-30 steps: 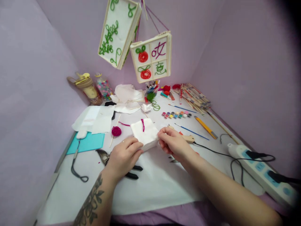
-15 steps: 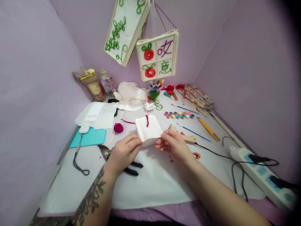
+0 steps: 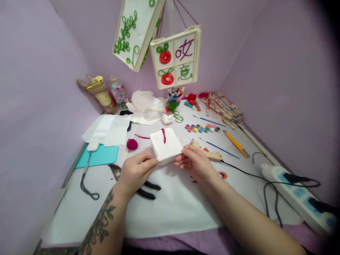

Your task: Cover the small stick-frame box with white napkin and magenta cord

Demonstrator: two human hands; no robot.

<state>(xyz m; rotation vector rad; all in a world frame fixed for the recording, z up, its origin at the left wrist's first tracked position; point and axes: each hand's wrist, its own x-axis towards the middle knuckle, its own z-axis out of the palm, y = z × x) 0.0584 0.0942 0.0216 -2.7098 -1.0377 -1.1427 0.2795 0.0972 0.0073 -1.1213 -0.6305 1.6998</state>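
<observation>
A small white square box (image 3: 166,144), its surface looking like soft cloth or paper, sits in the middle of the table with a short magenta yarn loop (image 3: 164,136) on top. At its near left corner, my left hand (image 3: 137,171) is closed, thumb and fingertips pinched at the edge. My right hand (image 3: 196,162) grips the near right corner between thumb and fingers, the other fingers curled below. Black-handled pliers (image 3: 148,189) lie partly hidden under my left wrist. A magenta yarn ball (image 3: 132,144) rests left of the box.
Behind my right hand lie a glue gun (image 3: 212,156), a yellow cutter (image 3: 236,143), brushes and paint pots (image 3: 203,128). A power strip (image 3: 294,191) with cables stands at right. Two decorated lanterns (image 3: 175,58) hang overhead. A drink cup (image 3: 103,97) stands back left.
The view has shifted slightly. The box's near edge, bowed before, looks straighter, and its front side shows more evenly. Both hands stay at the near corners.
</observation>
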